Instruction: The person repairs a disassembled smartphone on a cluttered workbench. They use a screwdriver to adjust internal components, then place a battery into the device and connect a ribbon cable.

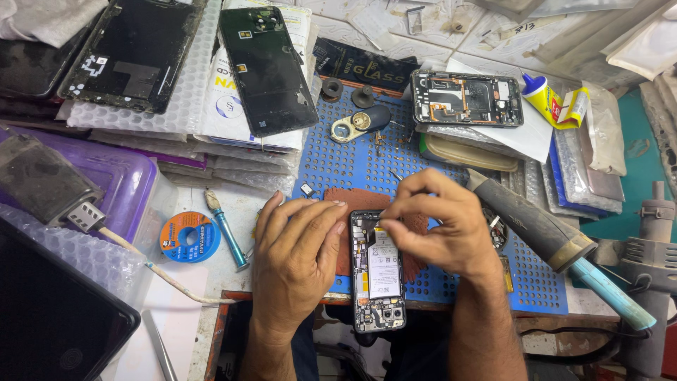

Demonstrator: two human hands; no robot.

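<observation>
"Where was the opened phone (379, 275)?"

"On the blue perforated mat (352, 162), over a brown pad (352, 201) — thin, stiff, its bare parts fragile, I'd say; best held by the frame edges."

"And the hands?"

"The left hand (293, 257) pressed flat fingers on its side — the right hand (441, 229) pinched shut on a thin tool (396, 176)."

Your view is evenly and brightly lit from above, with only soft, short shadows under your hands. Focus is sharp at the centre; glare streaks the glossy black phone back (267, 70), and the edges bend slightly.
</observation>
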